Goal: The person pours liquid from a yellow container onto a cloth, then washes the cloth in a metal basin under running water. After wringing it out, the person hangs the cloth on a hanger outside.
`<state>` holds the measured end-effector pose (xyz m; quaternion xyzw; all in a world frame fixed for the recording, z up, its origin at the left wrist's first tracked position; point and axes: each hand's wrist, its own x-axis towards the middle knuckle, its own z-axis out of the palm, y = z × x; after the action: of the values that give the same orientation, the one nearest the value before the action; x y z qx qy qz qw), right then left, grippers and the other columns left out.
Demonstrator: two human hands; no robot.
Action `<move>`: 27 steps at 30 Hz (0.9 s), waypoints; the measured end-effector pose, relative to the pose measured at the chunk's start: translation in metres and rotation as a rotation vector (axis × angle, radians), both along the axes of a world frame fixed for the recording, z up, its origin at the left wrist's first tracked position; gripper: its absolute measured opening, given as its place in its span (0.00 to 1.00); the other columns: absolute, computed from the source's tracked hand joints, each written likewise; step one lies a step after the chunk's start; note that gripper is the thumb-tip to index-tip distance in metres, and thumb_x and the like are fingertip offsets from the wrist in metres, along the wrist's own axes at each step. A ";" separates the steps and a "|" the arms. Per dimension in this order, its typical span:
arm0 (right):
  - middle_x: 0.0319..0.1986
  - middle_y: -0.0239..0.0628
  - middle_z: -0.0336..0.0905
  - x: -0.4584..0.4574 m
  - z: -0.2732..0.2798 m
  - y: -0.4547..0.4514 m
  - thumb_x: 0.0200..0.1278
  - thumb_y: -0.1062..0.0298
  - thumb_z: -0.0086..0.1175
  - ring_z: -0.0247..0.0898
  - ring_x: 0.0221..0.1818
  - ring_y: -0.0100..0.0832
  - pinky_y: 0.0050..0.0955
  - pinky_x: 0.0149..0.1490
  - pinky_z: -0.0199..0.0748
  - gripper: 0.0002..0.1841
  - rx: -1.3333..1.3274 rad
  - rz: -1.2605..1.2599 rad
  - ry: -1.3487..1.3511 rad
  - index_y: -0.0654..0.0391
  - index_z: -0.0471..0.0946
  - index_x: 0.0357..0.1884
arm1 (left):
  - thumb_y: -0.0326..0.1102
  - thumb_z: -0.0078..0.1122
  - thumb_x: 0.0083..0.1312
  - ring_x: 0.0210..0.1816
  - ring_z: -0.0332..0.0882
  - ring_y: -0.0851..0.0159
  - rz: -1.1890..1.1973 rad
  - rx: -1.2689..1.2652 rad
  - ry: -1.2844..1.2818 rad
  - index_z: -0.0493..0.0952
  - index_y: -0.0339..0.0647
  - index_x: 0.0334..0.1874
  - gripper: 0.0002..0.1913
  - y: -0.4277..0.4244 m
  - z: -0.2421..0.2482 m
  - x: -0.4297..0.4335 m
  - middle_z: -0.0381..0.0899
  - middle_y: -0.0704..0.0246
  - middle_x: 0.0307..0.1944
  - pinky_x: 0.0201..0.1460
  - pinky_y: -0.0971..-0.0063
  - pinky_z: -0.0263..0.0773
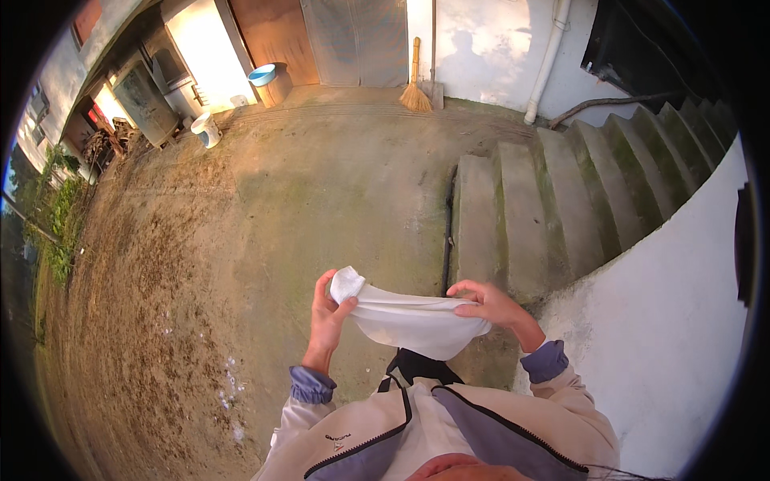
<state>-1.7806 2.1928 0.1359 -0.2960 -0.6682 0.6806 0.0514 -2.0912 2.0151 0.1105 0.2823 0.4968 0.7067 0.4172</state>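
Observation:
A white cloth (415, 318) is stretched between my two hands in front of my body, its lower edge sagging in a curve. My left hand (328, 315) pinches its left end, where a folded, textured white piece (347, 285) stands up between thumb and fingers. At the right end my right hand (490, 306) grips the upper edge, thumb and fingers around the fabric. Whether the textured piece is part of the cloth, I cannot tell.
Concrete steps (481, 222) rise at the right beside a white wall (649, 318). A straw broom (415, 96) leans by the far wall. A blue basin (262, 74) tops a bin, near a white bucket (206, 131). Dry plant litter (144, 288) covers ground at left.

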 end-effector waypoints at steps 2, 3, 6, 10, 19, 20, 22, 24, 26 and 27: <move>0.41 0.34 0.83 -0.023 -0.008 0.052 0.63 0.58 0.68 0.75 0.46 0.22 0.28 0.52 0.71 0.28 0.026 0.044 -0.026 0.57 0.73 0.62 | 0.17 0.61 0.66 0.58 0.77 0.68 -0.040 -0.018 0.094 0.67 0.40 0.67 0.27 0.063 -0.002 -0.037 0.79 0.66 0.55 0.59 0.73 0.73; 0.41 0.35 0.83 -0.034 -0.011 0.079 0.62 0.57 0.69 0.75 0.47 0.24 0.29 0.53 0.71 0.31 0.039 0.069 -0.039 0.57 0.73 0.64 | 0.18 0.61 0.66 0.57 0.77 0.69 -0.057 -0.027 0.141 0.70 0.39 0.64 0.24 0.096 -0.003 -0.057 0.79 0.67 0.55 0.59 0.74 0.73; 0.43 0.36 0.84 -0.067 -0.039 0.175 0.62 0.57 0.68 0.75 0.48 0.25 0.29 0.54 0.71 0.28 0.226 0.084 -0.097 0.59 0.76 0.62 | 0.18 0.62 0.66 0.51 0.77 0.73 -0.191 -0.069 0.308 0.75 0.39 0.52 0.14 0.186 -0.025 -0.122 0.79 0.73 0.48 0.55 0.76 0.72; 0.43 0.32 0.84 -0.127 -0.022 0.315 0.64 0.54 0.66 0.76 0.44 0.24 0.27 0.52 0.72 0.21 0.155 0.011 -0.247 0.61 0.82 0.51 | 0.21 0.64 0.65 0.42 0.78 0.75 -0.061 -0.121 0.663 0.75 0.36 0.43 0.08 0.313 -0.005 -0.200 0.81 0.72 0.37 0.48 0.78 0.75; 0.44 0.32 0.84 -0.269 0.023 0.662 0.70 0.57 0.62 0.77 0.45 0.22 0.26 0.51 0.75 0.20 0.060 -0.276 0.052 0.63 0.81 0.55 | 0.29 0.68 0.68 0.37 0.79 0.76 -0.050 -0.046 0.470 0.79 0.37 0.51 0.12 0.650 0.022 -0.361 0.85 0.71 0.38 0.42 0.80 0.75; 0.44 0.32 0.84 -0.283 0.030 0.700 0.70 0.57 0.61 0.77 0.46 0.22 0.26 0.51 0.75 0.21 0.081 -0.279 0.038 0.63 0.80 0.56 | 0.29 0.69 0.68 0.37 0.79 0.75 -0.063 -0.059 0.493 0.79 0.37 0.51 0.12 0.689 0.020 -0.382 0.85 0.71 0.38 0.42 0.80 0.75; 0.46 0.32 0.83 -0.306 0.033 0.758 0.71 0.56 0.59 0.78 0.48 0.23 0.27 0.52 0.76 0.22 0.090 -0.325 0.007 0.64 0.80 0.57 | 0.32 0.70 0.67 0.37 0.80 0.75 -0.100 -0.107 0.498 0.79 0.37 0.50 0.13 0.762 0.012 -0.420 0.85 0.71 0.38 0.41 0.80 0.75; 0.46 0.33 0.83 -0.334 0.044 0.812 0.72 0.54 0.58 0.78 0.49 0.24 0.27 0.52 0.76 0.24 0.107 -0.387 -0.029 0.64 0.79 0.58 | 0.35 0.73 0.64 0.35 0.80 0.73 -0.120 -0.146 0.453 0.80 0.36 0.49 0.16 0.833 0.008 -0.444 0.85 0.70 0.35 0.41 0.80 0.75; 0.47 0.34 0.83 -0.366 0.065 0.859 0.73 0.51 0.57 0.78 0.48 0.24 0.28 0.52 0.76 0.25 0.055 -0.472 -0.036 0.64 0.79 0.59 | 0.39 0.76 0.61 0.38 0.80 0.70 -0.234 -0.297 0.632 0.79 0.35 0.53 0.22 0.901 0.005 -0.477 0.85 0.66 0.41 0.42 0.76 0.76; 0.47 0.34 0.83 -0.376 0.078 0.883 0.74 0.50 0.56 0.78 0.48 0.25 0.29 0.52 0.76 0.26 0.036 -0.531 -0.035 0.64 0.79 0.59 | 0.41 0.77 0.60 0.39 0.80 0.69 -0.304 -0.358 0.729 0.79 0.34 0.54 0.25 0.942 0.009 -0.486 0.84 0.63 0.43 0.43 0.75 0.76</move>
<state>-2.1562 3.0763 0.2136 -0.4716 -0.5800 0.6262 0.2217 -2.5767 2.9570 0.1195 0.5066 0.6791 0.3943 0.3560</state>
